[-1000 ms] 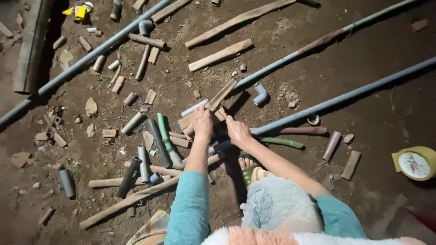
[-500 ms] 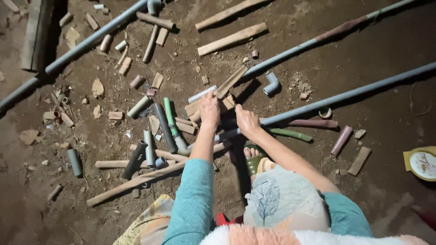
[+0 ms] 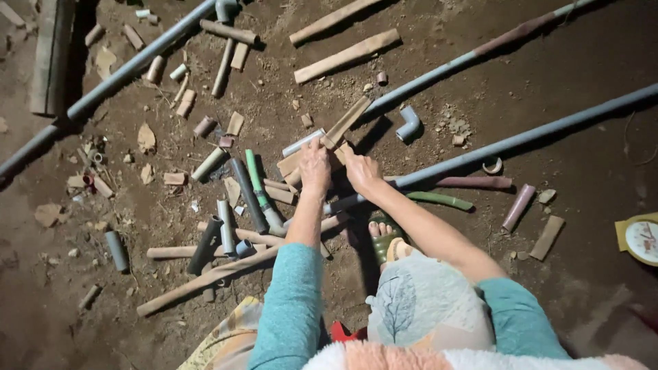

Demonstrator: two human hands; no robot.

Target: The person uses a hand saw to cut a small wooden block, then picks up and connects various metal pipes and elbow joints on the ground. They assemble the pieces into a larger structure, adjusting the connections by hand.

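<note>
My left hand [image 3: 314, 168] and my right hand [image 3: 361, 171] are side by side, low over a heap of short pipe and wood offcuts on a dirt floor. Both close their fingers on a short tan piece [image 3: 289, 164] lying across the heap; how firmly is hard to tell. A tan slat [image 3: 346, 121] sticks out just beyond the fingertips. A long grey pipe [image 3: 521, 140] runs from under my right hand to the right edge. Left of my left hand lie a green pipe [image 3: 255, 179] and a dark pipe [image 3: 248, 195].
My foot in a green sandal [image 3: 384, 240] stands under my right forearm. A grey elbow fitting [image 3: 410, 123] lies beyond the hands. Another long grey pipe [image 3: 130, 68] crosses the upper left. A yellow clock [image 3: 641, 240] sits at the right edge. Several offcuts are scattered around.
Both hands have stayed on the heap and drawn slightly closer together. The view has shifted, so the floor sits lower and more to the right in the picture.
</note>
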